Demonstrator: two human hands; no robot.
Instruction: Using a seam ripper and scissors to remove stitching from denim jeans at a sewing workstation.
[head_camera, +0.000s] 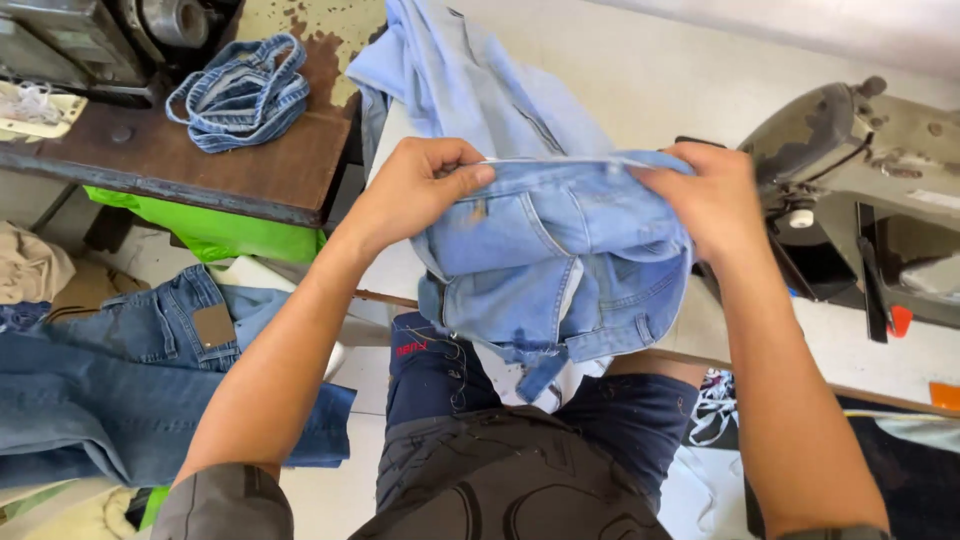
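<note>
Two hands pinch the jeans (560, 260) at the middle; left hand (415, 190) grips at 9 o'clock, right hand (710, 200) at 3; loose cloth hanging at 6 might slip and bunch.

Behind the jeans (560, 250), we cannot see the fingers of our right hand (712, 200) past the knuckles. The sewing machine (870, 170) right of the jeans runs off the edge. The darker denim pile (120, 390) to their left is cut off too.
</note>
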